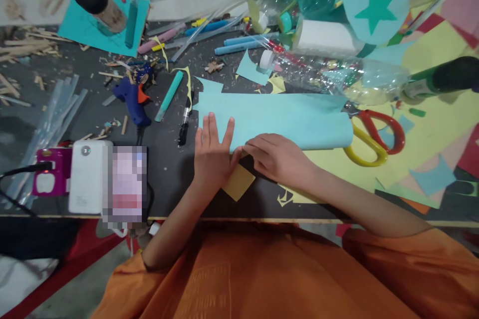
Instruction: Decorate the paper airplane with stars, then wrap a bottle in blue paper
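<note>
A folded sheet of light blue paper (277,114) lies lengthwise on the dark table, its right end rounded over in a fold. My left hand (213,154) rests on its left part, fingers stretched and spread. At the paper's near edge, my right hand (279,157) has its fingers bent and pressed together on the edge, close to my left thumb. Below the hands lies a small yellow paper piece (239,183). Scissors (399,134) with red and yellow handles sit at the paper's right end, their blades mostly hidden.
On the left are a blue glue gun (134,102), a teal marker (169,96), a black pen (184,124), glue sticks (56,124) and a white power bank (88,179). Behind the paper lies a clear plastic bottle (318,70). Yellow paper (419,124) and scraps cover the right.
</note>
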Demonstrator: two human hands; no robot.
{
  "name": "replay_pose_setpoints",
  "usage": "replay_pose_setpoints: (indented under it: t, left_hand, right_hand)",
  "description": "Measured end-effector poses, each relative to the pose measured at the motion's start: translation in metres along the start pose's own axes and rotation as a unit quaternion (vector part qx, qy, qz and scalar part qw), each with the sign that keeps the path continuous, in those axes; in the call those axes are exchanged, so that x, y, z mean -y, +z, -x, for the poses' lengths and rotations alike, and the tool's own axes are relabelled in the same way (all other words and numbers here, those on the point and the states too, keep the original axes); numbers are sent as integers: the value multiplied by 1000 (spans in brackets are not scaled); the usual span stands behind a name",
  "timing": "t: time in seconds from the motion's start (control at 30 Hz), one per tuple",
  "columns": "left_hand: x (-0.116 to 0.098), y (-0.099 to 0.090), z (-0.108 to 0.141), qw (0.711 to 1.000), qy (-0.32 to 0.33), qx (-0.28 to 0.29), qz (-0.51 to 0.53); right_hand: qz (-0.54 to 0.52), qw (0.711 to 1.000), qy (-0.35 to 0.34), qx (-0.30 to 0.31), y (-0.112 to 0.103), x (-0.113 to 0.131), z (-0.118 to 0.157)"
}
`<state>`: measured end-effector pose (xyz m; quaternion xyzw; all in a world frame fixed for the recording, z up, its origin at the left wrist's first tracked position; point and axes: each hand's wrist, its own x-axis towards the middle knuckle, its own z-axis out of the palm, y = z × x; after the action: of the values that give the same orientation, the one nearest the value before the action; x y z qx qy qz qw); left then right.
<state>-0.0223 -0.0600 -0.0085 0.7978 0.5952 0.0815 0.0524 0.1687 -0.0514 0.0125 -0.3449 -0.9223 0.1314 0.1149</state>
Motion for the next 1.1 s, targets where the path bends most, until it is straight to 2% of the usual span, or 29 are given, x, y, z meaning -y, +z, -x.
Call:
replay_pose_setpoints:
  t: [0.1, 0.2, 0.3, 0.6, 0.77, 0.93, 1.1]
  left_hand:
    - [0, 0, 0, 1000, 2, 2, 3]
    - [-1, 0, 1, 1000, 3, -1, -1]
    - [-1, 1, 1, 1000, -1, -4, 0]
    - [-1, -2, 1, 1000, 1, 3, 24]
    - [1, -1, 2, 1000, 14, -7, 15]
    - [3, -1, 3, 1000, 19, -8, 11]
    - [3, 0, 3, 1000, 10, -10, 23]
  right_hand:
    - [19, 999, -24, -19, -1, 0, 8]
    - [40, 996, -48, -66, 1, 1, 12]
    - [44, 994, -46, -91, 5, 5, 15]
    - [57, 997, 6, -56, -2, 7, 35]
    - [71, 993, 66, -69, -10, 2, 70]
    - [79, 989, 111, -54, -11, 2, 103]
    - [48, 985, 150, -73, -12, 4, 105]
